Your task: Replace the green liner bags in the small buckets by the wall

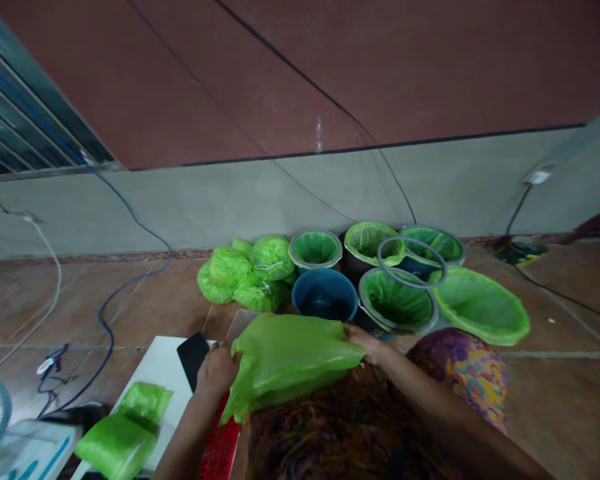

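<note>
A green plastic bag [290,353] is stretched between my two hands above my lap. My left hand [219,367] is closed on its left edge, and my right hand [363,339] grips the right edge; the fingertips are partly hidden by the plastic. Just beyond the bag stands a blue bucket [325,293] with no liner in it. Around it are several buckets lined with green bags, among them a lined bucket [399,300] to the right and another lined bucket [315,248] behind. A loose grey ring [413,261] lies across the rims at the right.
Tied green bags [250,267] are heaped left of the buckets. A white board [153,373] at my left carries folded green bags [125,433] and a black phone [193,357]. A red basket [221,440] sits by my left forearm. A blue cable [130,207] crosses the floor.
</note>
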The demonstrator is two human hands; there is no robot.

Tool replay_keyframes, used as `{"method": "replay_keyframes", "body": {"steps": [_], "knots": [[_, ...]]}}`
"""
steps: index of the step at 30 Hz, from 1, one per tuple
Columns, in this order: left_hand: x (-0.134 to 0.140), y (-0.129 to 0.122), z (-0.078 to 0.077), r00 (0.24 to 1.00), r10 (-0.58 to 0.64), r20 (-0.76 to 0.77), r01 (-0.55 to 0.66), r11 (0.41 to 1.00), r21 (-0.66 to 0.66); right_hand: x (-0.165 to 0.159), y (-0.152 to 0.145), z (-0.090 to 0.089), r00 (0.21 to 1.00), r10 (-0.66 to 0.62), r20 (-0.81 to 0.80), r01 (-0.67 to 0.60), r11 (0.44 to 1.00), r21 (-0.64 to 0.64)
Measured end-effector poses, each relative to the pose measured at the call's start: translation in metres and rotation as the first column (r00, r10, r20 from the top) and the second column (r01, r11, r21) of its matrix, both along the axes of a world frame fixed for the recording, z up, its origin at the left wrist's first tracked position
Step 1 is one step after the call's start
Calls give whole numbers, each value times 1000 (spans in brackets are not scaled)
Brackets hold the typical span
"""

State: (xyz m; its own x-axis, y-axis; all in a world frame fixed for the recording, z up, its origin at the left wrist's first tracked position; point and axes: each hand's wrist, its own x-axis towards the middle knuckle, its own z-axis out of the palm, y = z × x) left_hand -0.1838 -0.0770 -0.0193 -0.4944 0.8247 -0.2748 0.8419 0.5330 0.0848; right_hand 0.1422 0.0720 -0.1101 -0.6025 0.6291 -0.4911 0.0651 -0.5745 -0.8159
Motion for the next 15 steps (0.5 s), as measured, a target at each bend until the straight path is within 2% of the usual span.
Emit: {"method": "replay_keyframes", "body": {"steps": [1,3,5,8,10,12,15], "knots": [[9,9,7,999,-37,-36,40,994,99,-3,1,0,1000,-29,1,29,998,48],[30,28,17,987,-146,-74,162,937,310,-9,1,2,998,-62,3,60,986,153],[54,42,18,956,-286,-67,289,872,394,-14,1,5,996,-85,3,82,965,247],[84,48,7,894,-446,-36,430,833,348,-14,3,7,988,-152,7,140,928,345],[95,40,-7,869,-494,-20,478,828,292,-9,7,7,977,-213,17,193,915,354],[97,29,-21,871,-491,-12,477,840,258,-2,11,6,962,-274,23,251,910,329],[93,14,-37,891,-454,1,436,856,276,5,16,6,946,-324,15,305,904,298]]}}
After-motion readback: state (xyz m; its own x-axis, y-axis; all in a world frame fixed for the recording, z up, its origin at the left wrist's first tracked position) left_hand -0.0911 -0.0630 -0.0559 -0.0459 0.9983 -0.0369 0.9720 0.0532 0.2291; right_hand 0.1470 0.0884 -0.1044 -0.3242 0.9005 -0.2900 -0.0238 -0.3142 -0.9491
